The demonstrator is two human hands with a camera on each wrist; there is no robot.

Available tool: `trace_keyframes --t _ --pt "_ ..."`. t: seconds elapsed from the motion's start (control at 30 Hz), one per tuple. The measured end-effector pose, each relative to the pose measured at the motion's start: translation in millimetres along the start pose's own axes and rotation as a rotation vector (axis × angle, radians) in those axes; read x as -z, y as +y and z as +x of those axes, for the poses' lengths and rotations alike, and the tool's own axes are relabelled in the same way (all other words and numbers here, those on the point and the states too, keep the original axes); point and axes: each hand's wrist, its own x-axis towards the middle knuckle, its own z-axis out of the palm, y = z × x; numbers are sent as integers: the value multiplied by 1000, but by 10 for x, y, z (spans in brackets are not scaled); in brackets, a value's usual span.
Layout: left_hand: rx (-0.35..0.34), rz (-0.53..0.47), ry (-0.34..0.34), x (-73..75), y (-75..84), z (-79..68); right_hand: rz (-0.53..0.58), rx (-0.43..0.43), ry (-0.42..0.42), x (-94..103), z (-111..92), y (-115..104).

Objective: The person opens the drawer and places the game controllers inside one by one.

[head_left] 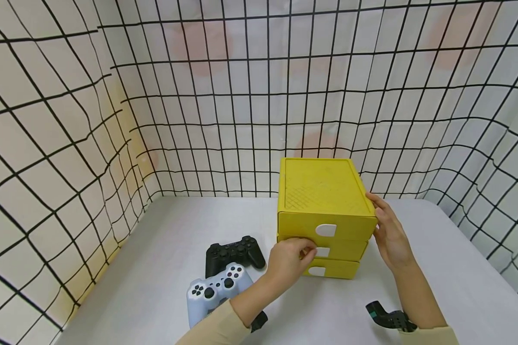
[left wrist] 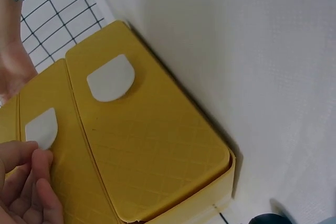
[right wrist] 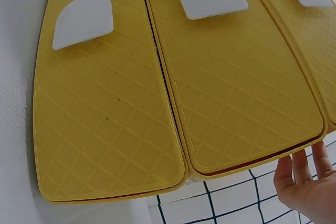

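A yellow three-drawer box (head_left: 323,187) stands on the white table, each drawer front bearing a white tab handle. My left hand (head_left: 287,261) is at the middle drawer's front, thumb and finger pinching the edge of its white handle (left wrist: 43,129). All three drawers look closed; the right wrist view shows the middle drawer front (right wrist: 241,87) and bottom drawer front (right wrist: 105,114) side by side. Against the box's right side rests my right hand (head_left: 390,235), its fingers (right wrist: 302,169) extended along the side wall near the top corner.
Left of the box lie a black game controller (head_left: 237,254) and a light blue game controller (head_left: 217,290), the latter partly behind my left forearm. Black wire mesh (head_left: 241,110) surrounds the table (head_left: 164,249) at the back and sides. A black wrist camera (head_left: 390,318) is on the right wrist.
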Motion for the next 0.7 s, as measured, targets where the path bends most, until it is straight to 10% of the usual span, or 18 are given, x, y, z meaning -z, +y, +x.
trace_keyframes --t 0.7 --pt "-95 -28 48 25 85 -134 6 11 4 8 -12 7"
